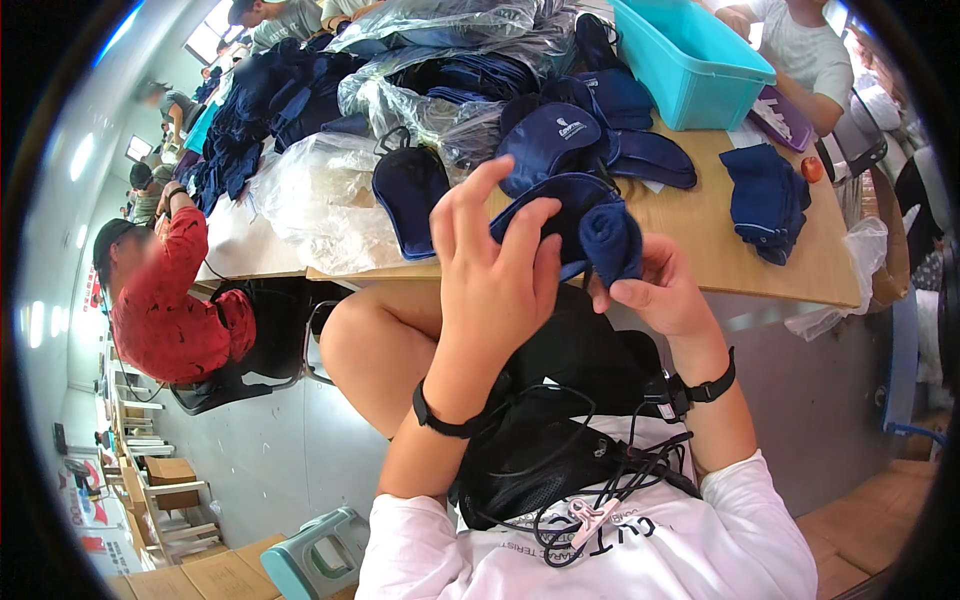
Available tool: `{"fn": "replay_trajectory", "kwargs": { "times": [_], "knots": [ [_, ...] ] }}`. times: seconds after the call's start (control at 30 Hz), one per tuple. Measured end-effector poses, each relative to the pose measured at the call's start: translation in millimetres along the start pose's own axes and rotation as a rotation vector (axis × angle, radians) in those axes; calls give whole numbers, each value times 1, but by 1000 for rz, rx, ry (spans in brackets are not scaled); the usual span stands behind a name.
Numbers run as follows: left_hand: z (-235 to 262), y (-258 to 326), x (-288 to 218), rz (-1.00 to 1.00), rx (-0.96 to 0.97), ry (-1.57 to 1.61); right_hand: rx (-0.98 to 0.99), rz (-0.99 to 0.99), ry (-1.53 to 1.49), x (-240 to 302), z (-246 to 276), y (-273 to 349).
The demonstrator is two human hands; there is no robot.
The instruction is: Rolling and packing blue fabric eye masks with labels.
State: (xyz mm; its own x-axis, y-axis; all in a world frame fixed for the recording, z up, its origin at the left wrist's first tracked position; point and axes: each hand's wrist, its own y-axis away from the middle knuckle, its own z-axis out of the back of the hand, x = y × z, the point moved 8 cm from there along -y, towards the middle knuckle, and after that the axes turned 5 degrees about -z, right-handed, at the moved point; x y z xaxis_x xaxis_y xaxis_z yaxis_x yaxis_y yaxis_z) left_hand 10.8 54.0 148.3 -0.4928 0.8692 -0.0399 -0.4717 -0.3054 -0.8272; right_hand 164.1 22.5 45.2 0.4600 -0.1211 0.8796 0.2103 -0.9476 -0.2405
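My left hand [495, 250] reaches over a dark navy cloth pouch [570, 190] with a curved edge. Its thumb and index finger close on the pouch's near side, while the other fingers are raised and spread. At the pouch's right end, my right hand [665, 290] pinches a rolled navy soft-cloth bundle [612, 240] between thumb and fingers. Whether the bundle sits inside the pouch or against it, I cannot tell. Just beyond lies a shiny navy padded piece [550, 140] with a pale print. Left of my left hand rests another navy padded pouch [408, 195] with a black loop.
Clear plastic bags [320, 195] and heaped navy cloth [270, 100] cover the table's left and back. A turquoise bin [715, 95] stands at back right, near a folded navy cloth stack [765, 200] and a purple tray [782, 118]. A person in red [175, 310] sits left.
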Motion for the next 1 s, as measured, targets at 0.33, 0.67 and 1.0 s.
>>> {"fn": "replay_trajectory", "kwargs": {
  "times": [0.33,0.67,1.0],
  "knots": [
    [-32,16,-20,93,232,127,-20,7,-121,0,-7,4],
    [44,57,94,748,-435,1239,-269,98,-98,18,67,18],
    [-39,8,-24,-6,215,80,-85,32,-265,1,10,11]
  ]
}}
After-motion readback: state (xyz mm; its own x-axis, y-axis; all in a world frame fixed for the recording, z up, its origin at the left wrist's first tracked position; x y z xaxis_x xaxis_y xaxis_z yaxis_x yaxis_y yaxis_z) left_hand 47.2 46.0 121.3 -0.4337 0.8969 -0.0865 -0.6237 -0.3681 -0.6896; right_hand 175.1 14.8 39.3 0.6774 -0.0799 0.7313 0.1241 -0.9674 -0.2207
